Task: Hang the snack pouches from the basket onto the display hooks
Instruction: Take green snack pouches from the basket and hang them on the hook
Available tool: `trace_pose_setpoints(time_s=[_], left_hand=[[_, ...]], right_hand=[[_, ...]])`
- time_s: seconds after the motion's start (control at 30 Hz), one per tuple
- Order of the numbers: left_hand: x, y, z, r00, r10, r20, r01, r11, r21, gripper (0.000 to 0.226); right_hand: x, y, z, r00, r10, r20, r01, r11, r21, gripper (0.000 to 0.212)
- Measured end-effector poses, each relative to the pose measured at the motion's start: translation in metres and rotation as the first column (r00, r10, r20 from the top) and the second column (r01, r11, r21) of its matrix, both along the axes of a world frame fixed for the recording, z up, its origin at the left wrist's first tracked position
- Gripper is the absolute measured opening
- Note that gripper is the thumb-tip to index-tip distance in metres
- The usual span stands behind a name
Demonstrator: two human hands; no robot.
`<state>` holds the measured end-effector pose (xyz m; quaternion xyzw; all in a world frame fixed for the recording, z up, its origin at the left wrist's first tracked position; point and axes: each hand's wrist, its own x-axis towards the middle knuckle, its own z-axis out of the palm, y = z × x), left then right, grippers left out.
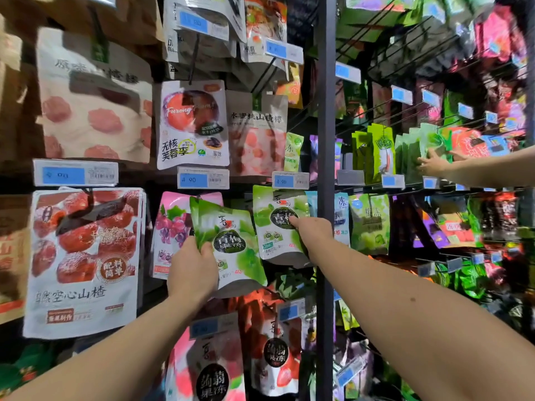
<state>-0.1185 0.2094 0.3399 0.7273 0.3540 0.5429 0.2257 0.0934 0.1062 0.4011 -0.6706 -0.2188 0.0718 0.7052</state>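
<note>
My left hand (192, 269) grips a green snack pouch (228, 238) by its lower left edge, holding it tilted in front of a pink grape pouch (170, 227). To its right, a matching green pouch (275, 224) hangs on the display rack. My right hand (311, 230) touches that hanging pouch on its right side, fingers reaching onto the dark label. The hook the pouch hangs from is hidden behind a price tag (290, 180). No basket is in view.
A dark vertical post (325, 140) divides the rack. A large hawthorn pouch (84, 261) hangs at left, red jelly pouches (275, 351) below. Another person's hand (434, 163) reaches onto green pouches at the right. Long bare hooks (405, 44) stick out at upper right.
</note>
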Motion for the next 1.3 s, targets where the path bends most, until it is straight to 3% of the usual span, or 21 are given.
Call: trace_pose_setpoints(time_s=[0.13, 0.37, 0.67, 0.83, 0.97, 1.17, 1.3], left_hand=[[0.001, -0.004, 0.005, 1.0, -0.001, -0.006, 0.001, 1.0, 0.023, 0.021], [0.004, 0.003, 0.004, 0.999, -0.026, 0.024, 0.025, 0.999, 0.028, 0.021], [0.009, 0.008, 0.002, 0.999, -0.028, 0.041, 0.027, 0.999, 0.033, 0.023], [0.01, 0.007, 0.005, 0.999, -0.041, 0.028, 0.04, 0.999, 0.035, 0.02], [0.009, 0.003, 0.012, 0.999, -0.042, 0.021, 0.041, 0.999, 0.035, 0.022], [0.003, -0.004, 0.017, 0.999, -0.042, 0.034, 0.041, 0.999, 0.015, 0.021], [-0.001, -0.002, 0.016, 0.999, -0.034, 0.032, 0.034, 0.999, 0.014, 0.021]], right_hand=[[0.004, 0.01, 0.001, 0.999, 0.05, -0.003, -0.05, 0.998, -0.029, 0.035], [0.011, 0.009, 0.001, 0.995, -0.026, -0.097, 0.03, 0.999, 0.036, 0.041], [0.013, 0.002, 0.002, 0.994, -0.002, -0.11, 0.004, 1.0, 0.015, 0.068], [0.007, -0.001, 0.01, 0.993, -0.024, -0.115, 0.022, 1.0, -0.015, 0.057], [0.006, 0.001, 0.01, 0.994, -0.011, -0.112, 0.003, 0.998, -0.069, 0.067], [0.005, -0.002, 0.007, 0.997, 0.014, -0.081, -0.021, 0.995, -0.096, 0.07], [0.007, -0.005, -0.005, 0.999, 0.04, 0.026, -0.035, 0.985, -0.167, 0.072]])
